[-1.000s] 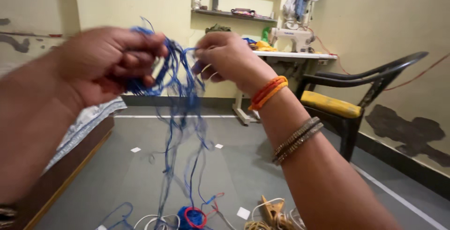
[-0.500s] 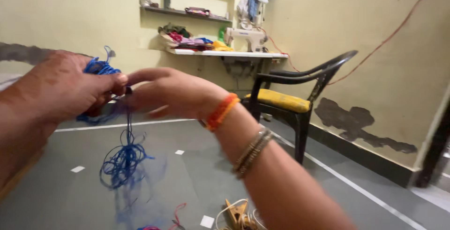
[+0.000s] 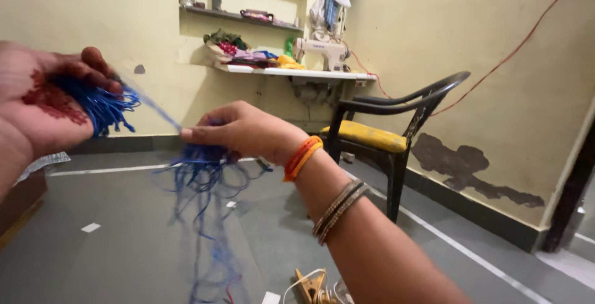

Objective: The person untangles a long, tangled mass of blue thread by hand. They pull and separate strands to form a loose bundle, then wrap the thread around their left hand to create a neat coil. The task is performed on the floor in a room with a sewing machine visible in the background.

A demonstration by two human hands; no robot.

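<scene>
My left hand (image 3: 43, 102) clutches blue thread (image 3: 102, 105); right hand (image 3: 245, 132) pinches strand, taut, slanting down-right; rest dangles.

Tangled blue thread (image 3: 198, 167), stretched, dangling

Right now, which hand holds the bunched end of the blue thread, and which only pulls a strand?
The left hand cups the blue thread bunch in its palm; the right hand pinches one strand drawn from it.
</scene>
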